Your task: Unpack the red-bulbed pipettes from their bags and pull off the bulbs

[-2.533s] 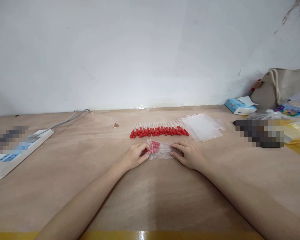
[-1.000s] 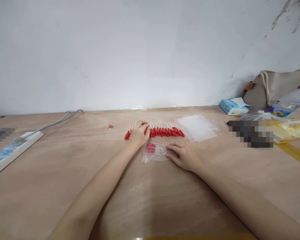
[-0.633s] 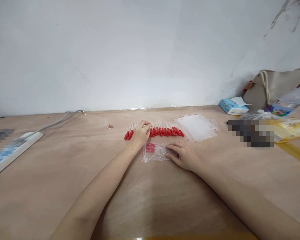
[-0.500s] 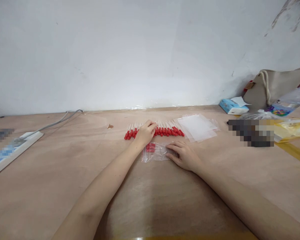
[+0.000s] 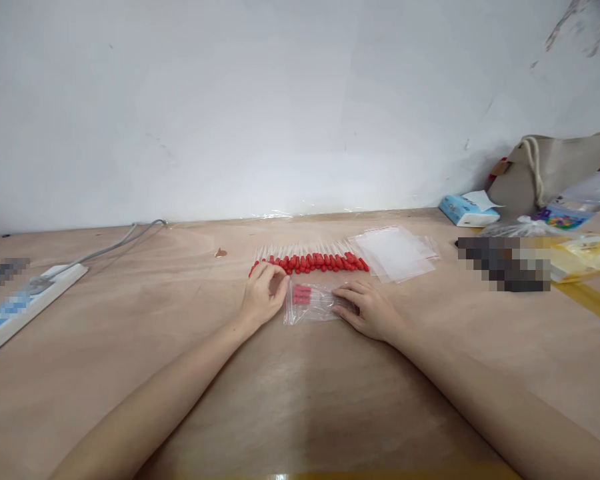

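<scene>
A white power strip, partly pixelated, lies at the left of the surface; its grey cable runs to the foot of the pale wall; at the far right, a blue tissue pack sits beside a beige bag with a rope handle; a clear bottle lies in front of that bag; nearer are a yellow package and yellow tape.
</scene>
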The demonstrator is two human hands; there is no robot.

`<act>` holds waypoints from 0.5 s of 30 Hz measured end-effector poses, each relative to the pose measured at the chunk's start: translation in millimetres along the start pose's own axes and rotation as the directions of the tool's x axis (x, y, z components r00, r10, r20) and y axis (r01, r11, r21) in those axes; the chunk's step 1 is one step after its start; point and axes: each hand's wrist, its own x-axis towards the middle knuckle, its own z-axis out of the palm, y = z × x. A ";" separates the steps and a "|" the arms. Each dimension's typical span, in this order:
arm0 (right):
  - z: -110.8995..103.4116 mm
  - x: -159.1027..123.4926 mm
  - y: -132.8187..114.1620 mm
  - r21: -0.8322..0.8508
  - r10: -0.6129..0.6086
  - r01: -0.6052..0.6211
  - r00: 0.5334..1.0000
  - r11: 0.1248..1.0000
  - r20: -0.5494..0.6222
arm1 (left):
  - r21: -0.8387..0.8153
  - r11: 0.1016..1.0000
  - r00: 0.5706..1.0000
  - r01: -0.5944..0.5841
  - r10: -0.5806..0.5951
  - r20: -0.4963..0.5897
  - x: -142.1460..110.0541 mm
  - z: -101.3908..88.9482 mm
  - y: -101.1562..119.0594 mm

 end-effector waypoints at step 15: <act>0.5 0.6 1.8 0.081 -0.085 0.084 0.996 0.993 0.008 | -0.184 0.956 0.922 0.227 -0.151 0.356 -25.6 -3.1 6.1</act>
